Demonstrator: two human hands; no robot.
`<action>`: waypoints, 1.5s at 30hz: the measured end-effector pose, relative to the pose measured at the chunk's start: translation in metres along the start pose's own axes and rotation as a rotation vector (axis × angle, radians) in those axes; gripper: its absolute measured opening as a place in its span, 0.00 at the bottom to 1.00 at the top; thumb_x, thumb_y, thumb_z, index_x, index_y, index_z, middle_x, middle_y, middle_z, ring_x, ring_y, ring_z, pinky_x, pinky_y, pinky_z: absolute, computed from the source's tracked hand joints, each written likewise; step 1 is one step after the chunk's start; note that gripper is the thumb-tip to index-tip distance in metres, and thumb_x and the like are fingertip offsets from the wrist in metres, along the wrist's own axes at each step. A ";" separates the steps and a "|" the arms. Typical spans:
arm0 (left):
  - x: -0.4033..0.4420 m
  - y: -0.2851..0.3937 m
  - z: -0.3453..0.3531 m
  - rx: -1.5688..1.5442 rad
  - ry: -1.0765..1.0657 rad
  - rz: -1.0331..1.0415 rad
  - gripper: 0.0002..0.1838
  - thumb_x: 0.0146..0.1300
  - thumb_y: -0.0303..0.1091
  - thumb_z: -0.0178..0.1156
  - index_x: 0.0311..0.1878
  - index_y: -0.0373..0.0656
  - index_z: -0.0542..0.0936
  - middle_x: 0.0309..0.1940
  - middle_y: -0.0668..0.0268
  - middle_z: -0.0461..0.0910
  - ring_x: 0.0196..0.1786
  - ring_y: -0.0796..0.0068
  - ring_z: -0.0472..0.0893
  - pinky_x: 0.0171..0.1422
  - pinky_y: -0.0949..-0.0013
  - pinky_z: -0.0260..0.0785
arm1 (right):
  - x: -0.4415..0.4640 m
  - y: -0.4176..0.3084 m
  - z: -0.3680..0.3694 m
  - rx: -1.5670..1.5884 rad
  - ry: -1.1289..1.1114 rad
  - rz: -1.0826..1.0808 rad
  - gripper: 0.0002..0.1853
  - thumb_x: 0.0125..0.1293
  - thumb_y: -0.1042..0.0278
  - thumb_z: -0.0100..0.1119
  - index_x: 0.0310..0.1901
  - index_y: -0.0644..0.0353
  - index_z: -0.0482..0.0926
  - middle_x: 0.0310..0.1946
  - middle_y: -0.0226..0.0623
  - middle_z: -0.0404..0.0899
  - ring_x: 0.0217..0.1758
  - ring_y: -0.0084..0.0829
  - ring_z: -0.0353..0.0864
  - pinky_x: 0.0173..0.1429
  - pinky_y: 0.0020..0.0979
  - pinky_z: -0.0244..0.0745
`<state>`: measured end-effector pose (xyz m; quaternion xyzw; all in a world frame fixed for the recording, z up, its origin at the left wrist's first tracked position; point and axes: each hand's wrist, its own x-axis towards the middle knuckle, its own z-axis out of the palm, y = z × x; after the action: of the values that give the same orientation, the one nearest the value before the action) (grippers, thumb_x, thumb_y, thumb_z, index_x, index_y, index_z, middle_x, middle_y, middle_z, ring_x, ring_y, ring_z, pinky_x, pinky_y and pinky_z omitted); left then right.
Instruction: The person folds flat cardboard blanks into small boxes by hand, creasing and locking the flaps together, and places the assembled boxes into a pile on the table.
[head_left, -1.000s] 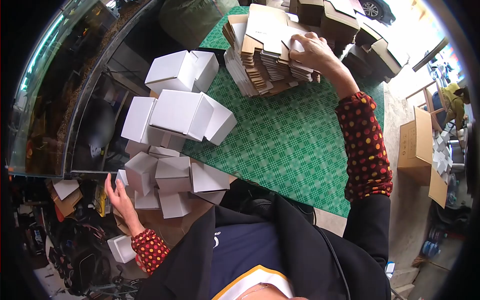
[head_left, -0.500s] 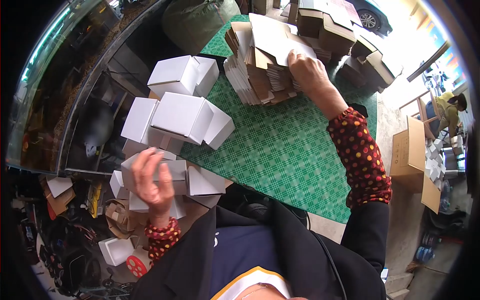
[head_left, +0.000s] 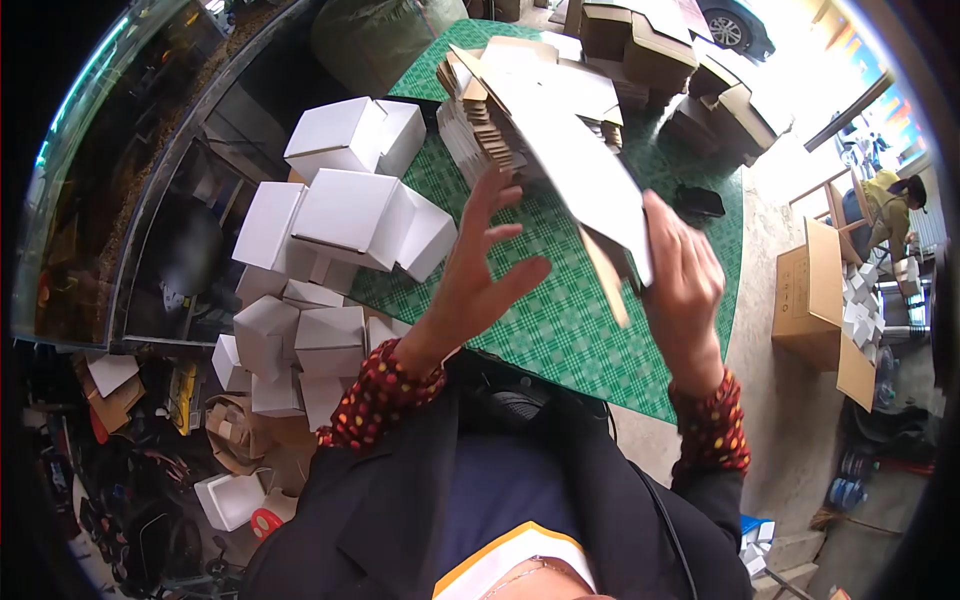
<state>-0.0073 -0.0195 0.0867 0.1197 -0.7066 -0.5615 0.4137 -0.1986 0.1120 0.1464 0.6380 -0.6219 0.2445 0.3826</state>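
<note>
My right hand (head_left: 685, 275) grips the near end of a flattened white cardboard box (head_left: 590, 180), which is lifted at a slant above the table. Its inner side looks brown, and a brown flap hangs below. My left hand (head_left: 480, 260) is open, fingers spread, just left of the lifted box and not touching it. Behind the lifted box is a stack of flattened boxes (head_left: 468, 135), partly hidden by it. To the left of my left hand, folded white boxes (head_left: 345, 215) are piled at the table's side.
The table has a green checked cover (head_left: 540, 330). Brown cartons (head_left: 655, 60) stand at its far right, with a small black object (head_left: 700, 200) nearer. An open carton (head_left: 808, 300) of small white boxes is on the floor at right, close to a seated person (head_left: 890, 215).
My right hand has lifted a flattened box off the stack and brought it nearer. My left hand has left the white boxes and moved right, towards it.
</note>
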 end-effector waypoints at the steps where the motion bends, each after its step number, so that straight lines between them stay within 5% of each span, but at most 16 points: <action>1: 0.004 -0.006 0.005 0.007 0.002 0.066 0.53 0.66 0.38 0.71 0.84 0.44 0.46 0.78 0.55 0.59 0.75 0.56 0.67 0.71 0.52 0.68 | -0.011 -0.008 -0.012 0.116 0.012 0.076 0.20 0.59 0.77 0.70 0.54 0.67 0.81 0.44 0.43 0.88 0.41 0.34 0.89 0.45 0.32 0.84; 7: 0.014 -0.006 0.027 -0.052 -0.065 0.054 0.53 0.67 0.40 0.70 0.85 0.46 0.44 0.76 0.52 0.60 0.75 0.56 0.65 0.73 0.49 0.64 | -0.091 -0.032 -0.048 0.379 -0.088 0.496 0.18 0.58 0.81 0.70 0.51 0.66 0.83 0.40 0.41 0.88 0.39 0.29 0.86 0.42 0.30 0.82; 12: 0.003 -0.004 0.050 -0.144 -0.141 -0.080 0.47 0.71 0.46 0.65 0.83 0.44 0.48 0.71 0.54 0.64 0.70 0.60 0.70 0.74 0.56 0.62 | -0.136 -0.037 -0.044 0.776 -0.114 0.788 0.18 0.60 0.87 0.63 0.52 0.65 0.82 0.39 0.33 0.86 0.36 0.26 0.81 0.45 0.23 0.77; 16: -0.006 -0.015 0.051 -0.273 0.045 -0.462 0.37 0.72 0.45 0.66 0.77 0.41 0.62 0.60 0.58 0.74 0.62 0.67 0.74 0.71 0.62 0.64 | -0.149 -0.044 -0.045 0.929 -0.126 1.170 0.16 0.58 0.82 0.68 0.50 0.63 0.83 0.36 0.32 0.86 0.37 0.21 0.80 0.40 0.22 0.75; 21: -0.016 -0.037 0.037 -0.471 0.269 -0.665 0.26 0.73 0.45 0.65 0.66 0.41 0.72 0.49 0.65 0.80 0.52 0.73 0.78 0.65 0.67 0.67 | -0.148 -0.054 -0.041 1.079 -0.111 1.372 0.13 0.61 0.81 0.67 0.48 0.63 0.83 0.34 0.30 0.85 0.35 0.21 0.78 0.39 0.21 0.73; 27: -0.017 -0.039 0.035 -0.715 0.286 -0.723 0.30 0.71 0.49 0.68 0.65 0.40 0.71 0.46 0.68 0.80 0.51 0.77 0.80 0.61 0.71 0.72 | -0.146 -0.057 -0.036 0.949 -0.005 1.285 0.11 0.63 0.80 0.66 0.47 0.63 0.82 0.34 0.30 0.85 0.35 0.19 0.77 0.37 0.21 0.72; 32: -0.020 -0.014 0.051 -0.727 0.380 -0.782 0.16 0.76 0.40 0.63 0.58 0.40 0.80 0.47 0.66 0.84 0.45 0.75 0.82 0.55 0.75 0.75 | -0.143 -0.052 -0.041 0.893 -0.083 1.315 0.10 0.64 0.80 0.65 0.47 0.63 0.82 0.35 0.30 0.85 0.36 0.20 0.78 0.40 0.21 0.73; 37: -0.025 -0.019 0.044 -0.816 0.262 -0.598 0.14 0.76 0.36 0.63 0.57 0.38 0.80 0.50 0.64 0.84 0.46 0.75 0.84 0.54 0.74 0.78 | -0.182 -0.022 -0.025 1.216 -0.012 1.076 0.12 0.64 0.79 0.65 0.49 0.63 0.82 0.39 0.33 0.85 0.39 0.21 0.79 0.44 0.22 0.75; 40: -0.034 -0.017 0.035 -0.676 0.094 -0.523 0.14 0.75 0.37 0.65 0.54 0.37 0.83 0.45 0.67 0.87 0.44 0.77 0.84 0.51 0.76 0.78 | -0.153 -0.032 -0.023 1.190 0.188 1.164 0.13 0.65 0.78 0.64 0.52 0.63 0.81 0.43 0.34 0.84 0.42 0.22 0.80 0.48 0.23 0.76; 45: -0.046 -0.021 0.016 -0.452 -0.064 -0.399 0.12 0.72 0.35 0.68 0.53 0.39 0.85 0.41 0.69 0.87 0.41 0.78 0.84 0.46 0.76 0.78 | -0.182 -0.014 0.003 1.297 0.186 1.355 0.17 0.66 0.77 0.63 0.56 0.64 0.80 0.46 0.35 0.84 0.44 0.22 0.80 0.52 0.25 0.78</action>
<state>0.0039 0.0133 0.0472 0.1433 -0.5391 -0.7780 0.2890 -0.2045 0.2186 -0.0016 0.2070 -0.5699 0.7634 -0.2228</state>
